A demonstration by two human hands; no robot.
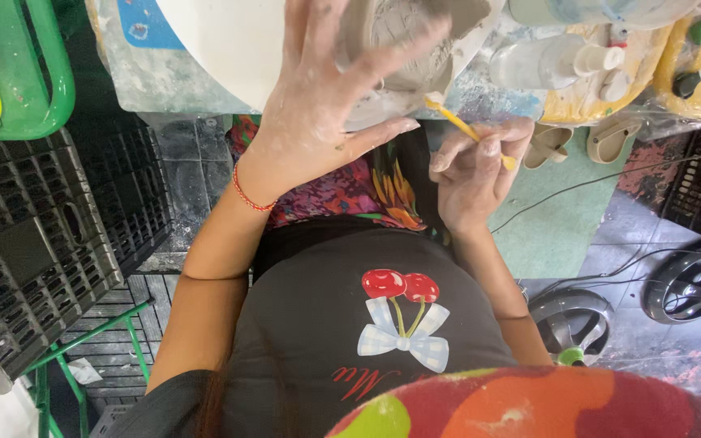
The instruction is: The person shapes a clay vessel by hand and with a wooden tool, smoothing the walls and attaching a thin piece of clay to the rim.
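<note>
Seen from above: a messy work table [164,81] at the top, splashed white and grey with dried clay, and below it a dark tiled floor [196,162] with a pale green patch [557,219] to the right. Landmark: the grey clay piece [403,49], sitting on the table at the top middle, partly on a big white round form [229,49]. Grey, wet-looking, lumpy, with carved lines across its top; edges cut off by the picture, so full shape hard to tell. Left hand [326,105] spread wide over the clay piece, fingers apart and dusty white, tips touching the clay, one thin red string bracelet [249,195] on the wrist. Right hand [472,170] just below and to the right of the clay piece, fingers pinched shut around one thin yellow stick tool [460,126], its tip pointing up at the clay's lower edge. Right of the clay piece: white bottles [553,61] on yellow trays [602,101], too crowded to count. Far left of it: one green basket [42,89] and two black plastic crates [34,243]. Below and right of it, on the floor: two grey wheel-like fans [574,320] and thin cables [610,178]. Straight below it: a dark apron with a cherry picture [403,316] over flowery cloth [342,191].
</note>
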